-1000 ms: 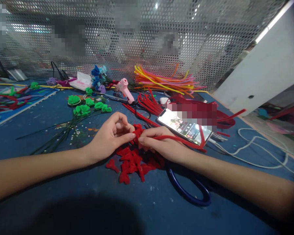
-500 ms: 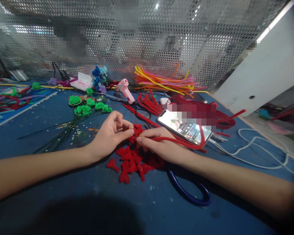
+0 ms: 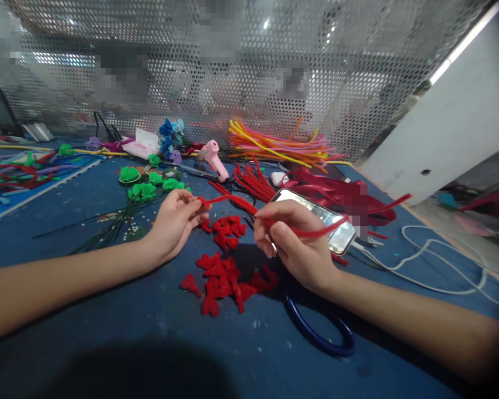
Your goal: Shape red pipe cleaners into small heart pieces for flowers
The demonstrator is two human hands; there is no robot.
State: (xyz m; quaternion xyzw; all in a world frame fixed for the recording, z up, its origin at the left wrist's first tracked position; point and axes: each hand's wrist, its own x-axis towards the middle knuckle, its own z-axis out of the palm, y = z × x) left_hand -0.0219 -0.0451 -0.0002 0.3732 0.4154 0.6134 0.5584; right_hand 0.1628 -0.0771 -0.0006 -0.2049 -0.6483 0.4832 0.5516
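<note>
A fuzzy red pipe cleaner stretches between my two hands above the blue table. My left hand pinches its bent left end between thumb and fingertips. Closed around the same strip farther along is my right hand, and the loose tail sticks out past it to the right, over a phone. Below the hands, bent red pipe cleaner pieces lie in a heap. A smaller cluster of red pieces rests just above that heap. Scissors with a dark blue handle lie under my right wrist.
Green pipe cleaner flowers on dark stems lie at left. A pink glue gun stands behind, with yellow, orange and pink pipe cleaners near the mesh panel. Dark red ribbon and a white cable are at right.
My hands have moved apart, the left slightly left and the right slightly right, drawing the red pipe cleaner out between them. The small red cluster beneath is now uncovered.
</note>
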